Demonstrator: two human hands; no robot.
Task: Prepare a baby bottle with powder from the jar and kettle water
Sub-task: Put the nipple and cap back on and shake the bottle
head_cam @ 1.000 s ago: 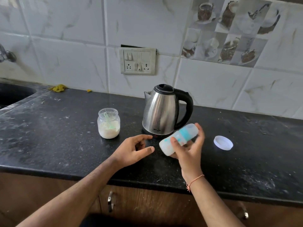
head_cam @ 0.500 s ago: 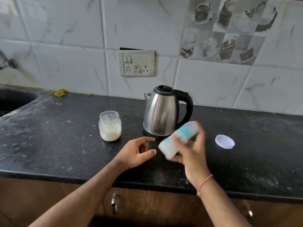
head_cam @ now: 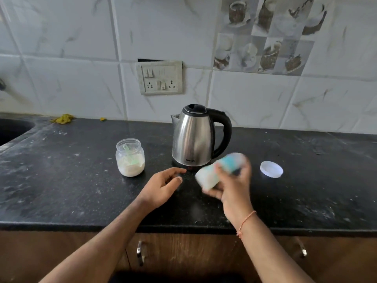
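Change: bottle (head_cam: 219, 170) went from sharp a second earlier to motion-smeared, tilted the same way, base low-left, top up-right; right hand (head_cam: 230, 186) sat a bit further right; left hand (head_cam: 163, 185) barely shifted; jar, kettle and lid kept their spots
Right hand: fingers and thumb curled round the bottle, held above the bench (head_cam: 61, 180) in front of the kettle base; orange thread bracelet (head_cam: 245, 222) on the wrist
Left hand: held nothing; fingers loosely spread, slightly bent, pointing toward the kettle base; just left of the bottle, not touching it; contact with the bench could not be told
Bottle: pale body with a teal band; blur hid the top, so cap or teat could not be told
Jar (head_cam: 130, 158): clear, uncapped, upright left of the kettle; white powder in the lower part; green scoop (head_cam: 128, 153) stuck in it
Kettle (head_cam: 195, 137): steel, black lid shut, handle to the right; stood on the bench at centre
Lid (head_cam: 271, 169): white, round, flat on the bench right of the hands, apart from them
Background: switch plate (head_cam: 161, 77) on the tiled wall above the kettle; yellow scrap (head_cam: 63, 119) at the back left
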